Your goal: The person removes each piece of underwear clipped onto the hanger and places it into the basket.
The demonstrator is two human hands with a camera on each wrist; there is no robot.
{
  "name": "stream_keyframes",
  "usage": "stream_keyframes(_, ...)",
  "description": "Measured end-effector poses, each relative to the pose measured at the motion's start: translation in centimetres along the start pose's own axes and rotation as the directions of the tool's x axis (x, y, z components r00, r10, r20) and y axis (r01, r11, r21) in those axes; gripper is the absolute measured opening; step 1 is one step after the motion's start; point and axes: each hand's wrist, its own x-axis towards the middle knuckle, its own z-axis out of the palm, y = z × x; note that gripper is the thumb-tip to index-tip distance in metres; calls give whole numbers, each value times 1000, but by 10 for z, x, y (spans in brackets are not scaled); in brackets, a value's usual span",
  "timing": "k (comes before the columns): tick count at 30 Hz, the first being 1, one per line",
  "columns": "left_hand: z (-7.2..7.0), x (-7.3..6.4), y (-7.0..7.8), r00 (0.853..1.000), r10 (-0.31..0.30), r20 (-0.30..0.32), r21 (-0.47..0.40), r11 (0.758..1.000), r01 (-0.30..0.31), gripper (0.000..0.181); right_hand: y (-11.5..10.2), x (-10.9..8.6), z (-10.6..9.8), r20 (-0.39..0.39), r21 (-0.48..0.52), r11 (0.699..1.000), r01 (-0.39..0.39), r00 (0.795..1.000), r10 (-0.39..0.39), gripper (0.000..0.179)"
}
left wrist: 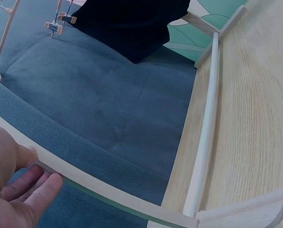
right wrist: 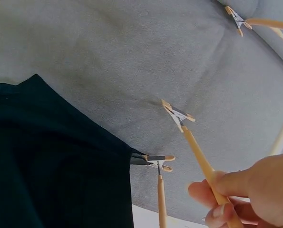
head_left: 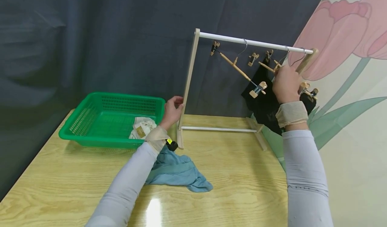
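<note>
My right hand (head_left: 285, 84) pinches the wooden bar of a clip hanger (right wrist: 198, 149) between thumb and fingers, just below the rack's white top rail (head_left: 223, 37). At the free end of that hanger, the clip (right wrist: 177, 115) has no cloth in it. Beside it hangs a black garment (right wrist: 60, 156), its corner caught in another hanger's clip (right wrist: 159, 161). With thumb on one side and fingers on the other, my left hand (left wrist: 17, 185) holds the rack's left wooden post (left wrist: 98, 183). Farther left on the rail is a bare clip hanger (head_left: 232, 64).
A green plastic basket (head_left: 68, 136) stands left of the rack, with a white cloth item (head_left: 142, 124) bearing a tan label inside. Blue cloth (head_left: 181, 173) lies crumpled on the wooden table (head_left: 235, 193) in front. A dark curtain (head_left: 121, 52) hangs behind; a painted wall (head_left: 356, 126) is at right.
</note>
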Motion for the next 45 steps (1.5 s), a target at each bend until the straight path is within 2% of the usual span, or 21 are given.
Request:
stream_keyframes(8,1,-3,1,1000,-7,-6,-18,1000,7,23,-1,-3,-1,9,-18,1000,17,1000,-17,33)
stream_keyframes(14,1,-2,3,1000,-15,6,2,1000,15,25,-2,-4,0,24,-17,999,31,999,-31,33)
stream_keyframes(17,-1,-3,4,999,-26,44,32,999,24,28,-1,-9,4,-20,21,998,56,998,-55,31)
stream_keyframes(19,-5,-5,6,996,-28,85,72,997,22,31,-1,-15,8,-83,50,994,92,993,-88,30)
stream_keyframes(21,-12,-9,9,988,-37,147,131,991,18,34,0,-24,11,-168,80,986,146,977,-131,30)
stream_keyframes(24,-32,-19,16,970,-48,240,231,973,-9,36,2,-47,15,-269,109,969,224,945,-188,32)
stream_keyframes(26,-53,-29,20,958,-40,285,286,957,-45,36,4,-67,19,-318,130,954,271,922,-218,32)
stream_keyframes(29,-91,-45,20,955,-10,296,342,935,-96,34,6,-104,34,-339,169,933,316,908,-246,29)
stream_keyframes(30,-104,-51,19,957,7,289,358,926,-116,34,6,-118,41,-324,184,929,321,912,-251,29)
stream_keyframes(32,-131,-61,12,963,36,268,393,908,-143,34,1,-147,58,-251,214,925,313,933,-257,29)
stream_keyframes(34,-157,-71,5,969,70,236,432,886,-169,34,-8,-175,77,-134,239,925,296,953,-271,31)
stream_keyframes(36,-179,-79,-3,975,122,185,480,855,-198,33,-22,-202,97,23,261,927,269,958,-285,37)
stream_keyframes(37,-190,-82,-7,977,149,154,505,838,-208,32,-31,-214,107,107,276,926,257,949,-295,43)
stream_keyframes(39,-208,-88,-14,973,215,86,560,797,-225,30,-48,-236,125,273,325,919,225,907,-319,55)
stream_keyframes(41,-225,-92,-21,961,276,26,604,762,-235,26,-66,-255,141,428,393,903,173,835,-346,67)
stream_keyframes(42,-232,-93,-25,954,300,1,621,748,-235,25,-74,-263,148,495,429,892,139,790,-361,73)
stream_keyframes(44,-247,-97,-33,941,334,-47,644,731,-227,23,-91,-274,159,582,491,867,83,709,-398,82)
stream_keyframes(45,-254,-98,-37,937,343,-66,648,729,-221,23,-99,-278,164,608,514,855,62,677,-414,86)
